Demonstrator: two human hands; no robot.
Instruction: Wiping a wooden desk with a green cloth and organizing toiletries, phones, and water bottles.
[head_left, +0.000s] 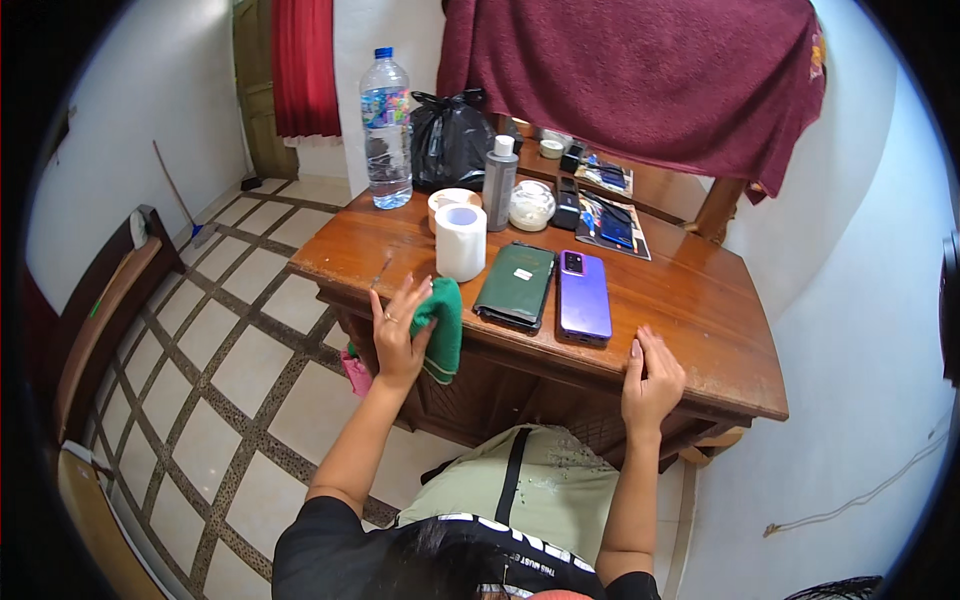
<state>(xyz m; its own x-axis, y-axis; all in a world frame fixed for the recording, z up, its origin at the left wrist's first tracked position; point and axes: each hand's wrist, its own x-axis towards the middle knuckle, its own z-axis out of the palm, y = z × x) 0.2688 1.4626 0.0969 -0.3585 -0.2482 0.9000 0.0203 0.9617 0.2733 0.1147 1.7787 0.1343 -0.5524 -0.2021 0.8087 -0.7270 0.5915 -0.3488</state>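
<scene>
My left hand is at the front left edge of the wooden dresser top, holding a folded green cloth between thumb and fingers. My right hand rests at the front edge towards the right, its fingers together and nothing seen in it. Between the hands lie a purple smartphone and, to its left, a green booklet on top of a dark-edged object. A white paper roll stands just behind the green cloth.
Along the back stand a large water bottle, a tied black plastic bag, a grey bottle, a glass jar and a blue phone on a magazine. A maroon towel hangs over the mirror. A wall is at right.
</scene>
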